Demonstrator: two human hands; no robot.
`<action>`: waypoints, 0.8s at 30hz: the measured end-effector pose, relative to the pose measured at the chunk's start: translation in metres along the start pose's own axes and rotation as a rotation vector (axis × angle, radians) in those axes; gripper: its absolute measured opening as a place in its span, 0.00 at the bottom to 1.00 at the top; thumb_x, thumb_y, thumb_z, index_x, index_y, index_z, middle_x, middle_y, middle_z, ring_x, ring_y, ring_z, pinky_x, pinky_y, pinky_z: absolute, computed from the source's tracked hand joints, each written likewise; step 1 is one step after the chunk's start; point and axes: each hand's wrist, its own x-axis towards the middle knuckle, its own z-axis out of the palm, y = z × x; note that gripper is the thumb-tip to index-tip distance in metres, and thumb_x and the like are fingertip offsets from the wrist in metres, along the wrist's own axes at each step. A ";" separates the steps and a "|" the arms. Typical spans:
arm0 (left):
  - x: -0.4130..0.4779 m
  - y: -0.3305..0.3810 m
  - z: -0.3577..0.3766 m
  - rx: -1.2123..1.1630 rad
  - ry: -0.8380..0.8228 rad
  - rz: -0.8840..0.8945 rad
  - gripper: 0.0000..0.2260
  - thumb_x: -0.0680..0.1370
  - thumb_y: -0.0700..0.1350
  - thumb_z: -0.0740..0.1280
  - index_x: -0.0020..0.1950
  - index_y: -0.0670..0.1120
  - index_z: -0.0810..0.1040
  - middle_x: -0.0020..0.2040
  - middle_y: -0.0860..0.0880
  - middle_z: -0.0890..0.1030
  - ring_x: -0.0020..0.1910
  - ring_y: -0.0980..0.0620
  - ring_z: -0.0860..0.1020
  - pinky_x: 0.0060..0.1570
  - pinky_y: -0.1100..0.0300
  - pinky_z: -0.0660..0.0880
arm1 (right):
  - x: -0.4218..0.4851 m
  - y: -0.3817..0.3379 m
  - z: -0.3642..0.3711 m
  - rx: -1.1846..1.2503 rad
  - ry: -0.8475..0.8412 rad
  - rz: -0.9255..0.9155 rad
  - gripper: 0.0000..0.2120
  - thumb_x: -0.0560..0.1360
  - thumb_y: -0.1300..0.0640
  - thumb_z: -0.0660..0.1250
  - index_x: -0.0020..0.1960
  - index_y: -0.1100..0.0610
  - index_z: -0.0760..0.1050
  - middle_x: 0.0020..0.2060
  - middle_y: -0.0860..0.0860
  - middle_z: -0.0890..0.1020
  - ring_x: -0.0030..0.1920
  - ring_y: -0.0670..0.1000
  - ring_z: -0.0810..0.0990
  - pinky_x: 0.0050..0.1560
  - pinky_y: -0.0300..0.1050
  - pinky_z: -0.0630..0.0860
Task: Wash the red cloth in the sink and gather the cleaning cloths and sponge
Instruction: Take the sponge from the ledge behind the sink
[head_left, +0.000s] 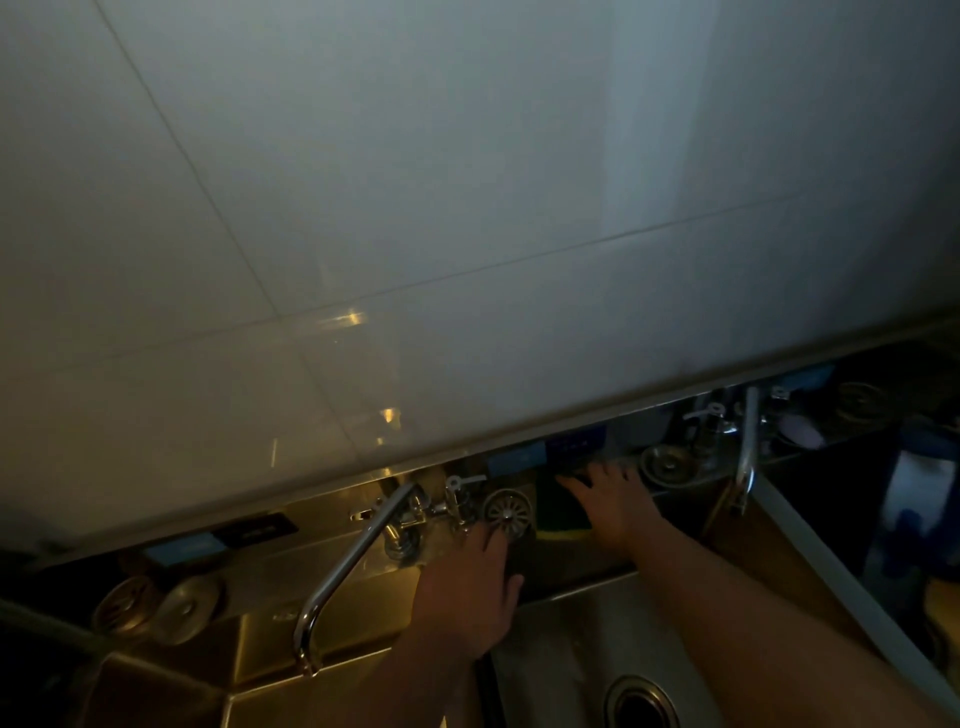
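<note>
- Stainless steel sink (571, 623), dim and nearly bare: the drain (641, 704) at its near edge is uncovered and no red cloth shows in the basin or anywhere else in view.
- The sponge (558, 506), green with a yellow underside, sits on the back ledge (332, 525) of the sink between two round strainers (508, 512).
- The right hand (610, 506) lies with fingers spread, flat on or just over the sponge; it has not closed round it, and whether it presses down I cannot tell.
- The left hand (467, 587) reaches to the back ledge by the tap (358, 551); its fingers are loosely curled and it appears to hold nothing, though the fingertips are lost in shadow.
- Judgement: this looks like the gathering part, with the sponge about to be picked up. Whether the cloth has been washed cannot be read here; no water runs.
- Left to do: lift the sponge and collect the cloths, none of which are visible.
</note>
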 end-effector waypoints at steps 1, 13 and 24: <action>-0.002 -0.002 0.001 -0.001 0.001 -0.006 0.22 0.79 0.59 0.58 0.71 0.55 0.62 0.69 0.51 0.67 0.63 0.51 0.71 0.58 0.53 0.74 | 0.000 -0.001 0.000 0.021 -0.011 -0.002 0.39 0.74 0.43 0.66 0.78 0.43 0.50 0.74 0.60 0.61 0.73 0.64 0.60 0.70 0.64 0.56; -0.051 -0.017 0.010 -0.024 -0.020 -0.116 0.24 0.78 0.61 0.59 0.71 0.55 0.62 0.71 0.51 0.64 0.66 0.50 0.68 0.60 0.53 0.73 | -0.051 -0.019 -0.006 0.165 -0.049 -0.123 0.42 0.68 0.36 0.67 0.76 0.42 0.52 0.66 0.57 0.66 0.64 0.59 0.68 0.61 0.57 0.72; -0.119 -0.051 0.024 -0.027 -0.051 -0.146 0.27 0.79 0.60 0.57 0.75 0.53 0.58 0.76 0.48 0.59 0.72 0.47 0.62 0.62 0.50 0.70 | -0.103 -0.057 -0.005 0.312 0.042 0.088 0.40 0.68 0.37 0.69 0.74 0.40 0.54 0.66 0.55 0.64 0.65 0.57 0.66 0.60 0.57 0.74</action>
